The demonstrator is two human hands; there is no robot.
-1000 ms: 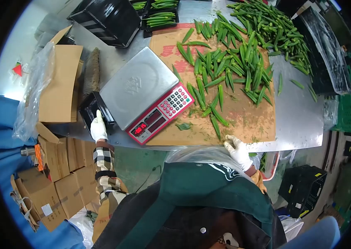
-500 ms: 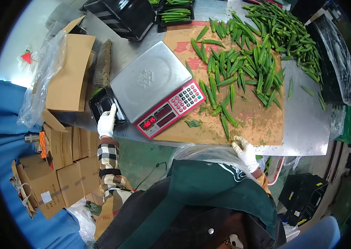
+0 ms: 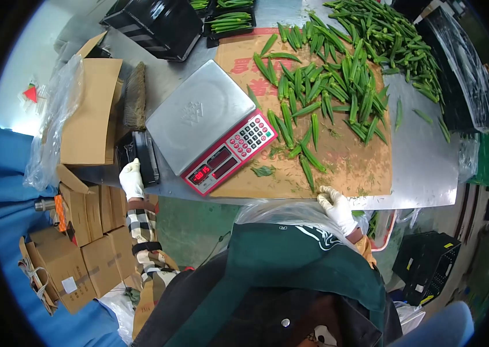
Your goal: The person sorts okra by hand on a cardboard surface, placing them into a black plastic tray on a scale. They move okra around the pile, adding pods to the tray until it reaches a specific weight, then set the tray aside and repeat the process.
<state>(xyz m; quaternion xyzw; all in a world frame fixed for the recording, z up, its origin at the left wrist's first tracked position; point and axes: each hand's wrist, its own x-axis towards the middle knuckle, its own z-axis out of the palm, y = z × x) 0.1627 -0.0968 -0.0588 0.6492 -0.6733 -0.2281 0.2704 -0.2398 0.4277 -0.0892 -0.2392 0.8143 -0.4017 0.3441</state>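
Observation:
My left hand [image 3: 132,179], in a white glove, grips the near side of a black plastic tray [image 3: 129,151], which looks like part of a stack tilted on its side. Just right of it stands a red electronic scale [image 3: 210,124] with a bare steel platform and lit red digits. My white-gloved right hand [image 3: 337,209] rests at the front edge of a cardboard sheet [image 3: 366,179], fingers loosely bent and apart, with nothing visible in them. Loose green okra pods [image 3: 331,92] cover much of the cardboard above that hand.
A large okra pile [image 3: 395,40] lies at the back right beside a plastic-wrapped black crate [image 3: 458,69]. Okra-filled trays [image 3: 230,23] and a black box [image 3: 158,26] stand at the back. A brush [image 3: 135,95] and an open carton [image 3: 88,110] are at the left.
My left hand has shifted left and a little down on the tray, and the tray has tipped so its ribbed side edges show. My right hand stays at the cardboard edge. The view has shifted slightly.

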